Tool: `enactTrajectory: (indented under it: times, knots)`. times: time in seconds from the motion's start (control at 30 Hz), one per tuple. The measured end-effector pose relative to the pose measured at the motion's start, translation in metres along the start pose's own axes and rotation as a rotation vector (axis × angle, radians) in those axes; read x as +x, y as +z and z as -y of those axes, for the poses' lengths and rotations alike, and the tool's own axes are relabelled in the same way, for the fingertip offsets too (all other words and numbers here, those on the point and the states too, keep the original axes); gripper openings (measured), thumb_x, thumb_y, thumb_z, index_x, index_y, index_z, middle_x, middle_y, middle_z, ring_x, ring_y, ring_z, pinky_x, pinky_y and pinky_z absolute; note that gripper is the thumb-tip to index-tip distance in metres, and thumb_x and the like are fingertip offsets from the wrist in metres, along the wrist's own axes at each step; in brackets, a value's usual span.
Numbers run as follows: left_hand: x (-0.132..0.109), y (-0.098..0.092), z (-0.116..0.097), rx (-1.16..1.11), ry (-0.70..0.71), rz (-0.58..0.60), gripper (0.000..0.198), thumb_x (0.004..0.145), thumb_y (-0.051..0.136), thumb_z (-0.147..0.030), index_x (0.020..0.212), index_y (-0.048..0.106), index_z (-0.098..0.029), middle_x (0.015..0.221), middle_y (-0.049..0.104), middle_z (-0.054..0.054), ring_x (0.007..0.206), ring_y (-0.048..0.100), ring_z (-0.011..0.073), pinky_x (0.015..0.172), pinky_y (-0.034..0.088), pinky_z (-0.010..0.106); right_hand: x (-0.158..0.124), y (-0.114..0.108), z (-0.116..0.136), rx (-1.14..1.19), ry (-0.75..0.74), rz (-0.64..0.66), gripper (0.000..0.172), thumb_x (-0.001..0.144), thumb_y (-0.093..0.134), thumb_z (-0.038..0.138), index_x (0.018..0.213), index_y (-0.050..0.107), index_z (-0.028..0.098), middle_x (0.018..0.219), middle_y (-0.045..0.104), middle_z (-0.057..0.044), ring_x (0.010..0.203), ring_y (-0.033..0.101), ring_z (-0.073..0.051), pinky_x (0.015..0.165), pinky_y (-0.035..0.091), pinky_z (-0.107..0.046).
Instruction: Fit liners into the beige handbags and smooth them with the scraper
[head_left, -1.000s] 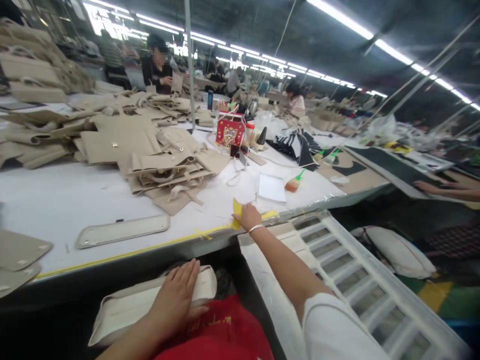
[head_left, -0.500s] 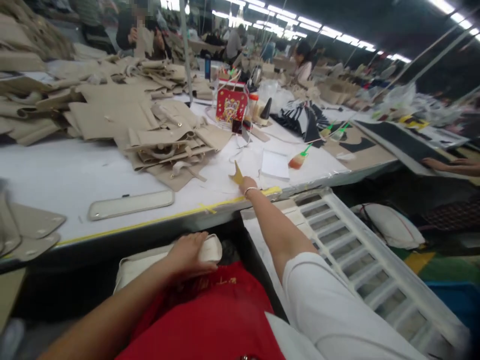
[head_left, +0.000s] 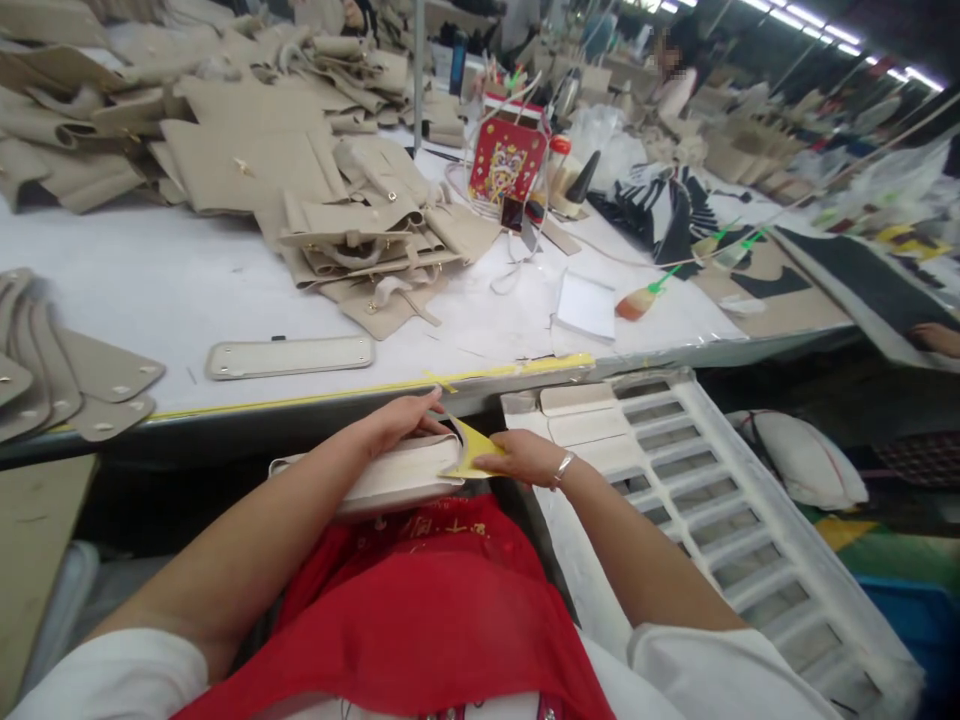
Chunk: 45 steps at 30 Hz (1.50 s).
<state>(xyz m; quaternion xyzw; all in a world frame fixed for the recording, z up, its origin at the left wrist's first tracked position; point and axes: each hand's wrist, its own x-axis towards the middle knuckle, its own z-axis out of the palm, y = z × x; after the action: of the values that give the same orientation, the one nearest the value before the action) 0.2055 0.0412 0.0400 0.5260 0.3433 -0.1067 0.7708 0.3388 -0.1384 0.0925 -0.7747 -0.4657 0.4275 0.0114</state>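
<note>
Worker's left hand [head_left: 401, 422] is lying on the cream panel [head_left: 390, 478] across the lap, fingers together, probably steadying it. Right hand [head_left: 525, 458] is pinching a yellow piece [head_left: 474, 455] against the panel's end, below the table [head_left: 225, 300], beside a white rack [head_left: 675, 470].

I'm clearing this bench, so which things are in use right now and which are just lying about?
In use: cream bag piece under the left hand; yellow piece pinched in the right hand.
Lying about: cream strip, beige pile, red bag, white pad, brush.
</note>
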Motion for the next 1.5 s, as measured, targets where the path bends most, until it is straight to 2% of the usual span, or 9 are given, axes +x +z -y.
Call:
enactTrajectory:
  times: [0.1, 0.23, 0.43, 0.63, 0.73, 0.9, 1.07, 1.4, 1.5]
  knots:
    - [0.0, 0.0, 0.002, 0.066, 0.026, 0.016, 0.065, 0.073, 0.049, -0.069, 0.098, 0.061, -0.01, 0.077, 0.07, 0.012, 0.063, 0.062, 0.0209, 0.063, 0.045, 0.031, 0.015, 0.0, 0.015, -0.17, -0.061, -0.047, 0.053, 0.08, 0.041, 0.064, 0.095, 0.058, 0.016, 0.081, 0.068, -0.009, 0.058, 0.061, -0.017, 0.051, 0.041, -0.023]
    - [-0.002, 0.001, 0.002, 0.107, 0.049, 0.021, 0.062, 0.072, 0.05, -0.067, 0.09, 0.066, -0.01, 0.074, 0.07, 0.011, 0.067, 0.063, 0.022, 0.067, 0.045, 0.032, 0.03, 0.002, 0.028, -0.363, -0.018, -0.203, 0.06, 0.091, 0.017, 0.055, 0.096, 0.06, 0.015, 0.087, 0.067, -0.015, 0.082, 0.064, -0.024, 0.066, 0.044, -0.03]
    - [0.002, 0.003, -0.002, 0.044, -0.005, -0.044, 0.055, 0.078, 0.049, -0.06, 0.105, 0.061, -0.013, 0.067, 0.069, 0.007, 0.064, 0.063, 0.0206, 0.064, 0.045, 0.03, 0.033, 0.02, 0.023, -0.469, 0.054, -0.351, 0.061, 0.093, 0.007, 0.049, 0.089, 0.06, 0.019, 0.081, 0.067, -0.012, 0.08, 0.065, -0.025, 0.065, 0.044, -0.032]
    - [0.01, 0.003, 0.0, 0.18, 0.034, -0.029, 0.039, 0.074, 0.058, -0.05, 0.07, 0.067, -0.012, 0.065, 0.068, 0.007, 0.057, 0.058, 0.0176, 0.059, 0.043, 0.028, 0.037, 0.026, 0.02, -0.483, 0.042, -0.363, 0.057, 0.094, 0.006, 0.046, 0.092, 0.057, 0.018, 0.08, 0.066, -0.012, 0.076, 0.065, -0.024, 0.063, 0.044, -0.032]
    - [0.007, 0.0, 0.003, 0.18, 0.042, -0.042, 0.034, 0.072, 0.06, -0.045, 0.064, 0.066, -0.013, 0.062, 0.067, 0.005, 0.055, 0.055, 0.0159, 0.058, 0.042, 0.027, 0.04, 0.023, 0.022, -0.522, -0.027, -0.328, 0.055, 0.094, 0.009, 0.043, 0.095, 0.057, 0.017, 0.081, 0.065, -0.013, 0.078, 0.064, -0.024, 0.064, 0.043, -0.032]
    - [-0.002, -0.008, 0.006, 0.255, 0.061, -0.002, 0.04, 0.07, 0.06, -0.051, 0.07, 0.07, -0.012, 0.071, 0.069, 0.007, 0.061, 0.057, 0.0178, 0.062, 0.043, 0.028, 0.046, 0.014, 0.021, -0.593, -0.124, -0.251, 0.053, 0.094, 0.013, 0.044, 0.102, 0.057, 0.017, 0.083, 0.066, -0.013, 0.082, 0.064, -0.025, 0.067, 0.042, -0.032]
    - [0.002, -0.014, 0.004, 0.297, 0.071, 0.033, 0.042, 0.068, 0.059, -0.054, 0.077, 0.07, -0.014, 0.075, 0.069, 0.006, 0.063, 0.057, 0.0178, 0.061, 0.043, 0.028, 0.05, 0.005, 0.017, -0.537, -0.095, -0.225, 0.059, 0.093, 0.01, 0.049, 0.091, 0.061, 0.02, 0.082, 0.068, -0.011, 0.077, 0.064, -0.022, 0.063, 0.039, -0.029]
    - [0.004, -0.013, -0.004, 0.199, 0.114, 0.158, 0.038, 0.069, 0.06, -0.039, 0.095, 0.068, -0.013, 0.092, 0.069, 0.007, 0.086, 0.06, 0.0209, 0.081, 0.043, 0.031, 0.045, 0.001, 0.011, -0.564, -0.048, -0.285, 0.059, 0.092, 0.012, 0.05, 0.089, 0.063, 0.019, 0.077, 0.068, -0.012, 0.076, 0.065, -0.026, 0.061, 0.039, -0.031]
    - [-0.002, -0.017, -0.004, 0.271, 0.143, 0.236, 0.051, 0.068, 0.062, -0.03, 0.116, 0.058, -0.014, 0.106, 0.066, 0.006, 0.096, 0.059, 0.0211, 0.088, 0.041, 0.03, 0.047, 0.0, 0.01, -0.563, -0.034, -0.273, 0.06, 0.092, 0.011, 0.051, 0.091, 0.063, 0.02, 0.08, 0.068, -0.011, 0.078, 0.064, -0.026, 0.063, 0.04, -0.032]
